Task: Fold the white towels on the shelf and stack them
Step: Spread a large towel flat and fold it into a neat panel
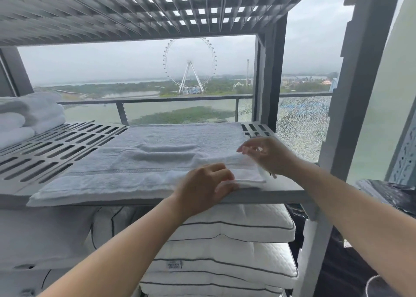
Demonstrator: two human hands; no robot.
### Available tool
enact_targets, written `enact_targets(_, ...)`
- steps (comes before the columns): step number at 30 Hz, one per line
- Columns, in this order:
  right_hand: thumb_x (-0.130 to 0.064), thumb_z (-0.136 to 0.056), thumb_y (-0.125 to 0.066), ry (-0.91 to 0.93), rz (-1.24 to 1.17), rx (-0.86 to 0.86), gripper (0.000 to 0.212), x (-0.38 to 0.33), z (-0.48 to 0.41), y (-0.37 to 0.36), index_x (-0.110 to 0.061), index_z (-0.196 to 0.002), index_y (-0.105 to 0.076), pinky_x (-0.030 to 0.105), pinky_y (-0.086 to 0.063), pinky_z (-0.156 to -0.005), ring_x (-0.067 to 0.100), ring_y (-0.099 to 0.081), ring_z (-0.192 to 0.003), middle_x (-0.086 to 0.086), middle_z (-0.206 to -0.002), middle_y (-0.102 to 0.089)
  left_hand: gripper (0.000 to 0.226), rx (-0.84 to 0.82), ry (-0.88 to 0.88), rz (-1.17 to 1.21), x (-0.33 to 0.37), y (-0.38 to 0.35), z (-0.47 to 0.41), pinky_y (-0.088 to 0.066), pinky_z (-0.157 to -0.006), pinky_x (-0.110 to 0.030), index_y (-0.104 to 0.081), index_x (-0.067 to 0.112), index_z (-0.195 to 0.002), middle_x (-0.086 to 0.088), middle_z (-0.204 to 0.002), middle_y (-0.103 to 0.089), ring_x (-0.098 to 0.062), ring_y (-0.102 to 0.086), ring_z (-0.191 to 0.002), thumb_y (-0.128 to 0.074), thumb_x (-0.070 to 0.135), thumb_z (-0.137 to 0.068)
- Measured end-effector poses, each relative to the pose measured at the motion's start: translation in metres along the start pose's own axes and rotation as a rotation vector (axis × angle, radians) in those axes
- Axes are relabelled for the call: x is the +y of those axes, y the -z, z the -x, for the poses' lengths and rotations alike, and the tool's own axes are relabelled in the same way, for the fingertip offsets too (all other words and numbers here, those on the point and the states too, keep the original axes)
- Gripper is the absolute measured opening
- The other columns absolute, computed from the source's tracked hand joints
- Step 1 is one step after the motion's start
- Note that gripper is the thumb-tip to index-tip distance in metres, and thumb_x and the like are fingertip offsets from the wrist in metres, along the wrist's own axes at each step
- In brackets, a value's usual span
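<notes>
A white towel lies spread flat across the grey slotted shelf, reaching from the back to the front edge. My left hand pinches the towel's near right corner at the shelf's front edge. Just behind it, my right hand grips the towel's right edge, lifting it slightly. A stack of folded white towels sits at the far left of the same shelf.
A slatted shelf hangs close overhead. Grey uprights frame the right side. White pillows with dark piping are piled on the level below. Behind the shelf are a balcony railing and cracked glass.
</notes>
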State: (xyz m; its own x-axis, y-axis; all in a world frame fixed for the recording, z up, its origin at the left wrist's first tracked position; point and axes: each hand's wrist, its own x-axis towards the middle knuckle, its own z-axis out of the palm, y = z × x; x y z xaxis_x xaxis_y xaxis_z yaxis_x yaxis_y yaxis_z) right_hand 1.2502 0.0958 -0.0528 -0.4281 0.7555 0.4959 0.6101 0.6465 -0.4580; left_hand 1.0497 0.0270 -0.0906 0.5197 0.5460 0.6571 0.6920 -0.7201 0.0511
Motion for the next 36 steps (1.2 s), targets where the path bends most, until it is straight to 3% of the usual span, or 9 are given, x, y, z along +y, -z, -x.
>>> enact_targets(4, -0.035, -0.097, -0.037, -0.074, 0.045, -0.324, 0.032, 0.0, -0.043, -0.024, -0.034, -0.123, -0.055, 0.026, -0.036, -0.092, 0.01, -0.047, -0.117, -0.007, -0.134, -0.052, 0.029, -0.156, 0.084, 0.074, -0.002, -0.002, -0.002, -0.049, -0.071, -0.036, -0.06, 0.017, -0.105, -0.003, -0.102, -0.068, -0.028, -0.063, -0.086, -0.048, 0.038, -0.089)
enact_targets(7, -0.051, -0.097, -0.016, -0.138, 0.346, -0.66, 0.048, 0.017, -0.058, -0.043, -0.038, -0.143, -0.021, 0.04, -0.008, -0.115, 0.013, -0.009, -0.141, -0.008, -0.154, -0.014, 0.034, -0.239, 0.047, 0.094, -0.004, -0.001, -0.003, -0.05, -0.084, -0.038, -0.061, 0.023, -0.119, -0.002, -0.123, -0.063, -0.025, -0.062, -0.106, -0.043, 0.035, -0.093)
enact_targets(10, -0.049, -0.097, -0.014, -0.16, 0.481, -0.675, 0.05, 0.022, -0.072, -0.044, -0.036, -0.145, -0.01, 0.045, -0.001, -0.116, 0.015, -0.001, -0.142, -0.007, -0.156, -0.002, 0.032, -0.257, 0.051, 0.158, -0.004, 0.001, -0.001, -0.048, -0.092, -0.039, -0.06, 0.026, -0.122, -0.003, -0.131, -0.056, -0.022, -0.056, -0.117, -0.046, 0.031, -0.094)
enact_targets(15, -0.048, -0.098, -0.019, -0.129, 0.297, -0.715, 0.045, 0.01, -0.085, -0.058, -0.043, -0.142, -0.017, 0.044, 0.003, -0.115, 0.014, -0.003, -0.142, -0.011, -0.155, -0.006, 0.029, -0.246, 0.029, 0.135, -0.005, 0.003, -0.002, -0.047, -0.09, -0.042, -0.061, 0.025, -0.121, -0.005, -0.127, -0.059, -0.027, -0.057, -0.114, -0.051, 0.023, -0.094)
enact_targets(20, -0.043, -0.098, -0.029, -0.217, 0.252, -0.612, 0.045, 0.026, -0.089, -0.055, -0.037, -0.142, -0.025, 0.042, -0.009, -0.114, 0.02, -0.016, -0.14, -0.003, -0.154, -0.018, 0.028, -0.203, 0.055, 0.166, -0.006, 0.002, -0.001, -0.049, -0.087, -0.037, -0.061, 0.023, -0.12, -0.004, -0.121, -0.064, -0.022, -0.061, -0.109, -0.05, 0.024, -0.094)
enact_targets(25, 0.005, -0.089, -0.041, -0.24, -0.009, -0.231, 0.042, 0.034, -0.081, -0.032, -0.019, -0.119, -0.058, 0.02, -0.039, -0.093, 0.013, -0.054, -0.111, -0.001, -0.12, -0.061, 0.017, -0.012, 0.204, 0.164, -0.008, 0.001, -0.009, -0.043, -0.059, -0.032, -0.061, 0.013, -0.092, -0.002, -0.067, -0.06, -0.022, -0.055, -0.062, -0.047, 0.023, -0.095)
enact_targets(30, 0.003, -0.083, -0.059, -0.074, -0.008, -0.163, 0.02, 0.042, -0.061, -0.012, -0.009, -0.097, -0.068, 0.019, -0.047, -0.077, 0.013, -0.062, -0.087, 0.003, -0.098, -0.069, 0.028, 0.079, 0.28, -0.137, -0.013, 0.015, -0.026, -0.049, -0.061, -0.038, -0.057, 0.018, -0.1, -0.009, -0.08, -0.068, -0.035, -0.062, -0.072, -0.037, 0.038, -0.097)
enact_targets(32, 0.009, -0.082, -0.049, -0.046, 0.011, -0.142, 0.019, 0.042, -0.055, -0.006, 0.0, -0.081, -0.066, 0.012, -0.042, -0.061, 0.016, -0.061, -0.071, 0.01, -0.079, -0.067, 0.031, 0.139, 0.262, -0.224, -0.015, 0.023, -0.033, -0.046, -0.06, -0.035, -0.058, 0.019, -0.104, -0.008, -0.084, -0.069, -0.035, -0.063, -0.073, -0.035, 0.04, -0.097)
enact_targets(36, 0.016, -0.072, -0.04, -0.064, -0.032, -0.123, 0.049, 0.034, -0.046, 0.004, -0.032, -0.065, -0.048, 0.007, -0.037, -0.06, -0.008, -0.049, -0.064, -0.021, -0.067, -0.047, 0.035, 0.178, 0.242, -0.323, -0.019, 0.033, -0.045, -0.043, -0.063, -0.034, -0.057, 0.02, -0.11, -0.004, -0.093, -0.07, -0.034, -0.064, -0.077, -0.032, 0.042, -0.097)
